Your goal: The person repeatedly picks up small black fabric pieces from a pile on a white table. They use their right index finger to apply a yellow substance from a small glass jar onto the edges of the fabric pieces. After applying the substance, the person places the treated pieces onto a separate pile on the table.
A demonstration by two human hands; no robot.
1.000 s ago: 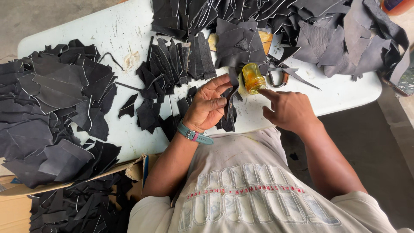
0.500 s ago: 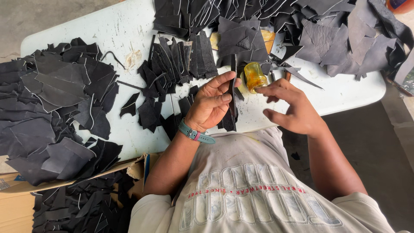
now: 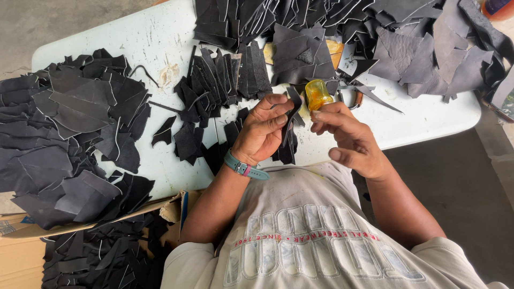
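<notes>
Fingers of the left hand curl around a narrow black leather strip, thumb on the near side and fingertips pressing from the far side, so the strip stands almost upright in a closed pinch, its upper end poking out above the fingertips and its lower end hanging below the palm over the table edge. Just to the right of that grip, the right hand is loosely closed, its fingertips drawn together at the strip's right edge; whether they actually pinch the leather or only touch it cannot be told. Directly beyond the right fingertips, a small amber translucent bottle stands on the white plastic table, close to but not held by either hand. A teal wristband with a pink mark circles the left wrist below the grip. Left of the left hand lies a fanned row of black leather cut pieces, and far to the left a broad heap of dark leather scraps covers that end of the table. Beyond and to the right of the hands, larger grey-black leather offcuts are piled. Below the left forearm, an open cardboard box holds more black pieces.
</notes>
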